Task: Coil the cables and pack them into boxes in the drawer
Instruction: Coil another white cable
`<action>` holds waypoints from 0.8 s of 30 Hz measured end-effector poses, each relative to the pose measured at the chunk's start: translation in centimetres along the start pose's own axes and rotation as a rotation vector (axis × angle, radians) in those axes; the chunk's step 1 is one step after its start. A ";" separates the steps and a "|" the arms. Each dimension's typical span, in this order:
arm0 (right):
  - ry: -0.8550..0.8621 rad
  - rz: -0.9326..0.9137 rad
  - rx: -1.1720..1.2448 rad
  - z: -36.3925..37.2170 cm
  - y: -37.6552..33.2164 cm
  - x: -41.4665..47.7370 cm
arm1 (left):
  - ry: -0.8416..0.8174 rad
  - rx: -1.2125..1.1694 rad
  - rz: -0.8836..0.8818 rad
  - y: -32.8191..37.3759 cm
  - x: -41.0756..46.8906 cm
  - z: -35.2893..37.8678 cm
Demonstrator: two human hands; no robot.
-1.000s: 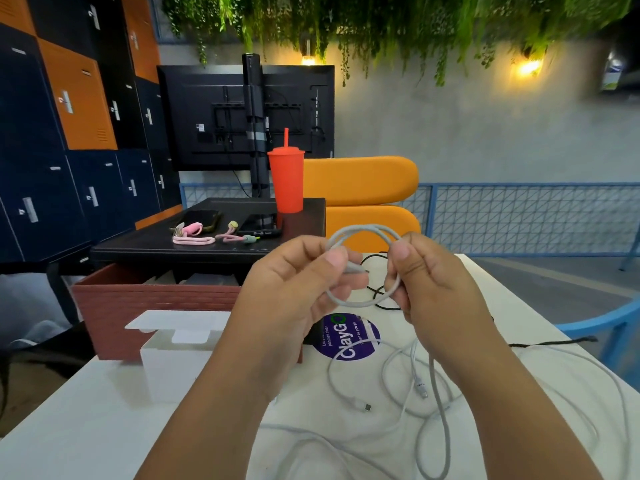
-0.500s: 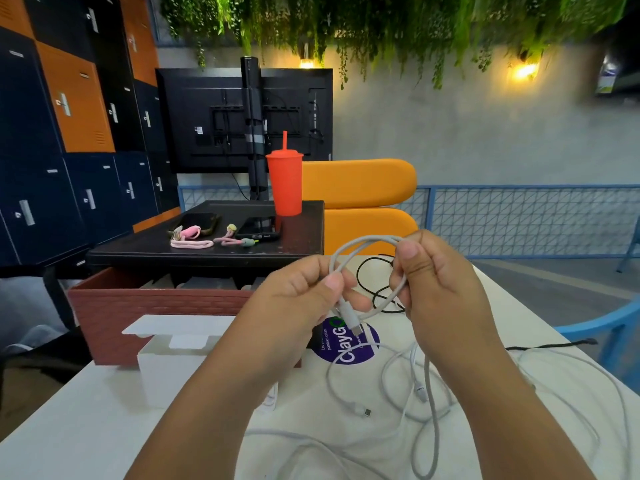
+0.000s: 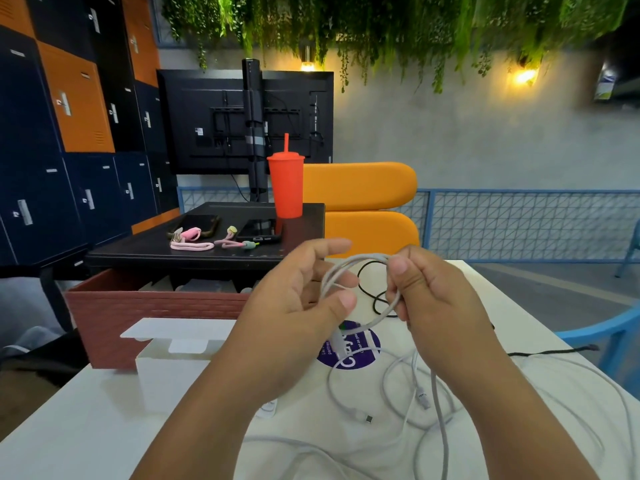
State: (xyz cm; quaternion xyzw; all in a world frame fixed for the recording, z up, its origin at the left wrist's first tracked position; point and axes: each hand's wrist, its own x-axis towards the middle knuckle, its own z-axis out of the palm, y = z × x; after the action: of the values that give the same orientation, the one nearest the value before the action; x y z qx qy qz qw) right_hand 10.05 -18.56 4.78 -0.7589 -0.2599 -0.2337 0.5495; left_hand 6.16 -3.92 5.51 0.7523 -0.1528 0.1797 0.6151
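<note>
Now, both hands are up close together above the table (image 3: 86,420), with the white cable (image 3: 360,258) looped between them. The right hand (image 3: 426,299) pinches the loop, thumb over curled fingers. The left hand (image 3: 298,306) sits at the loop's other side, fingers loosened and forefinger out straight; whether its thumb actually nips the cable there, I can't tell. The plug (image 3: 337,341) dangles below, over a purple sticker (image 3: 327,356) whose lettering is partly covered. Loose cables (image 3: 423,400) sprawl on the table and run off the bottom edge. A white box (image 3: 166,379) stands open beside the drawer (image 3: 145,306), whose contents are mostly hidden.
</note>
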 end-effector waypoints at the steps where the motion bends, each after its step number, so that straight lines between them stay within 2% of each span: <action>1: -0.002 -0.009 -0.011 0.2 0.0 0.0 | -0.023 -0.016 0.012 0.1 -0.1 0.1; 6: 0.001 -0.041 -0.027 0.2 -0.1 -0.1 | -0.052 0.000 -0.035 0.2 -0.2 0.1; 9: -0.014 -0.059 -0.042 0.4 -0.2 -0.3 | -0.007 -0.006 -0.072 0.4 -0.3 0.0; 13: -0.048 -0.084 -0.066 0.7 -0.3 -0.4 | -0.019 -0.123 -0.146 0.6 -0.2 -0.3; 19: -0.115 -0.118 -0.036 1.0 -1.0 -0.4 | -0.113 -0.491 -0.211 0.6 -0.4 -0.7; 22: -0.088 -0.104 0.026 0.7 -1.2 -0.4 | -0.230 -0.820 -0.251 0.1 -0.3 -1.3; 24: -0.070 -0.058 0.071 0.2 -1.1 -0.3 | -0.372 -1.069 -0.216 -0.5 0.2 -2.1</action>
State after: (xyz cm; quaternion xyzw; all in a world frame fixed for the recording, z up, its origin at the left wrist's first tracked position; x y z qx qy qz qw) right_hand 9.09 -18.07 5.30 -0.7387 -0.3089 -0.2137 0.5597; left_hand 6.40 -1.73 5.52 0.3674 -0.2503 -0.1215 0.8875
